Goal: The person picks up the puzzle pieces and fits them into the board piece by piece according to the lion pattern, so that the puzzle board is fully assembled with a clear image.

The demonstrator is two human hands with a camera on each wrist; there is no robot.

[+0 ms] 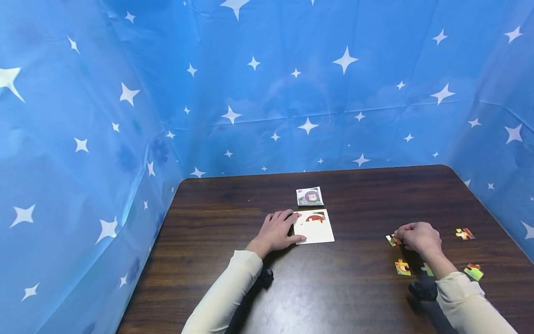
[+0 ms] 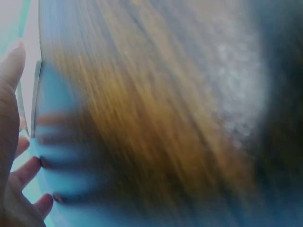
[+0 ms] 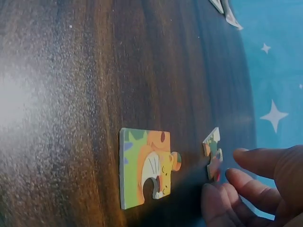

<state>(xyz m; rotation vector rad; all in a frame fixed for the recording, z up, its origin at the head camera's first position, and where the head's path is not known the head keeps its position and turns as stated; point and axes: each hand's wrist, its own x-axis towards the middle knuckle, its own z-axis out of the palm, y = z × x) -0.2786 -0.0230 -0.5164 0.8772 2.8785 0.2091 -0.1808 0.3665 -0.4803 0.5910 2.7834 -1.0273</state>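
My left hand [image 1: 275,232] rests at the left side of a white puzzle board [image 1: 317,232], its fingers spread and the thumb near the front corner. The board has a coloured picture along its far part and white below. In the left wrist view the thumb [image 2: 12,66] lies against the board's edge. My right hand [image 1: 421,239] is over the right part of the table, fingertips right at a small puzzle piece [image 1: 390,239]. In the right wrist view that piece [image 3: 212,146] lies flat beside the fingertips, and the thumb stands apart from it.
An orange and green puzzle piece [image 1: 403,267] lies nearer me, with a green piece [image 1: 426,269] partly behind the right wrist. Further right are a red-orange piece [image 1: 465,234] and a green-red piece [image 1: 473,272]. A picture card [image 1: 309,196] lies beyond the board. Blue starry cloth [image 1: 267,93] surrounds the table.
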